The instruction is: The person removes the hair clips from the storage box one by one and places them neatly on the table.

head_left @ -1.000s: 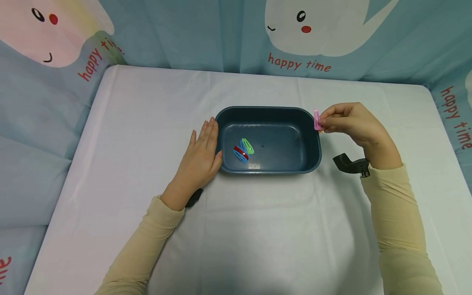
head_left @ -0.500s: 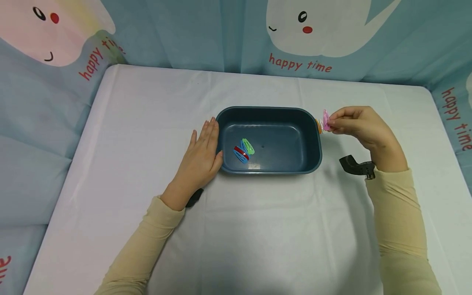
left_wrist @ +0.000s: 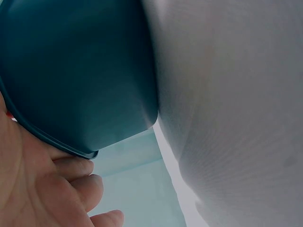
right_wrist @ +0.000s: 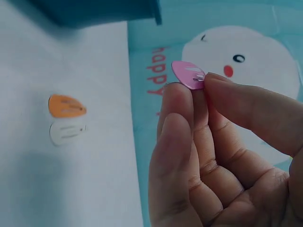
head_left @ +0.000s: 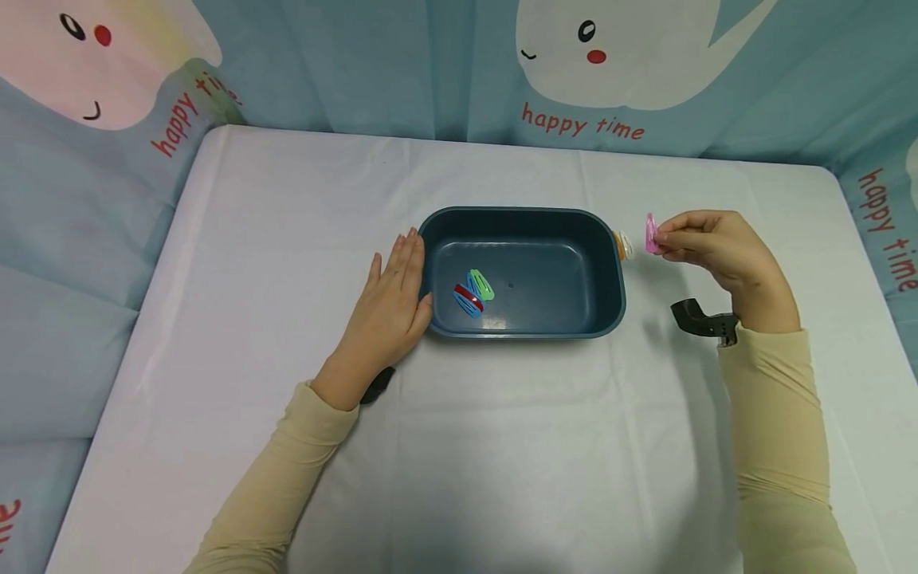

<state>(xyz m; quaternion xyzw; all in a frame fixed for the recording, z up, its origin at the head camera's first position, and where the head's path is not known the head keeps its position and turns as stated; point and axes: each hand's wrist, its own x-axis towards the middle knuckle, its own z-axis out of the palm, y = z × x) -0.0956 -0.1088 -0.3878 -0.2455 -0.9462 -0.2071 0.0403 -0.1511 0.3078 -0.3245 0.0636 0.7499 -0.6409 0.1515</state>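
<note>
The step in hand was, I judge, putting the pink clip (head_left: 650, 233) down outside the bin (head_left: 545, 279). Your right hand (head_left: 733, 259) pinched it between thumb and fingers, above the table (head_left: 502, 446), to the right of the bin and apart from it. Your left hand (head_left: 390, 303) lay with straight fingers against the bin's left end. The next move probably called for lowering the clip near the orange clip (right_wrist: 66, 106) and white clip (right_wrist: 68, 133). Its long axis ran roughly near to far, the free end pointing away from you.
</note>
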